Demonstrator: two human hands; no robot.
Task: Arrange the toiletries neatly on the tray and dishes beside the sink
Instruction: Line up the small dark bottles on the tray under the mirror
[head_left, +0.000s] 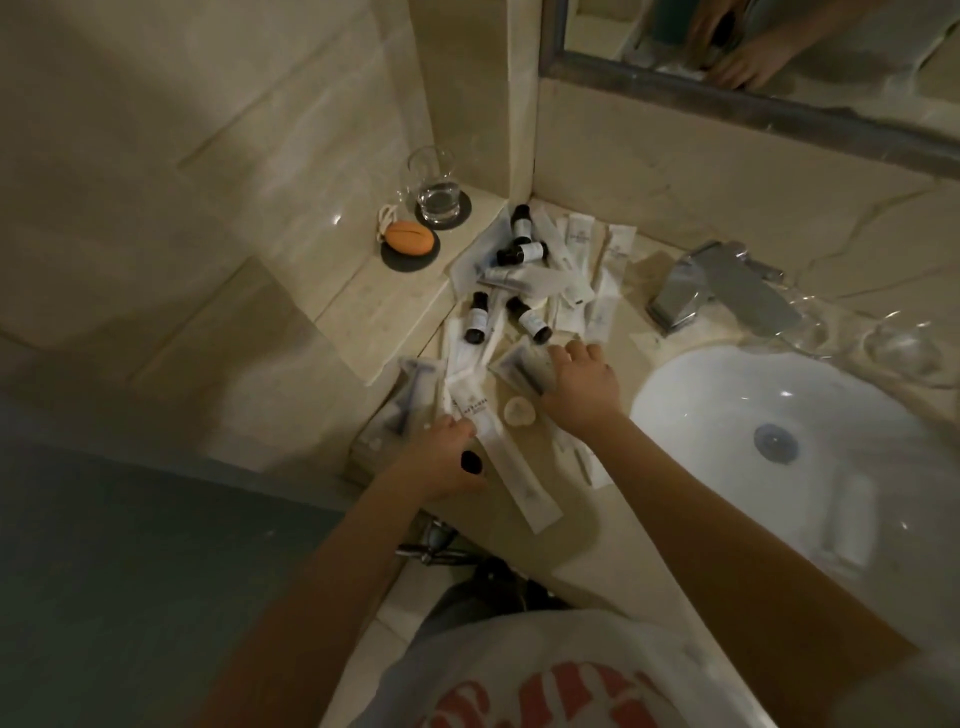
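Your single head camera looks forward and steeply down from above your chest, close over the beige marble tabletop (587, 535), with the white oval sink (701, 395) right of your fingers (577, 354).

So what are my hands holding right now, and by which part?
Left hand touches the long white sachet near its far end; right hand covers one end of a clear packet. A real grip cannot be told.

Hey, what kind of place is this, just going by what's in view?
Most likely a hotel bathroom: a white basin with a chrome faucet, a framed mirror behind it, and many single-use wrapped packets and mini bottles strewn beside the basin.
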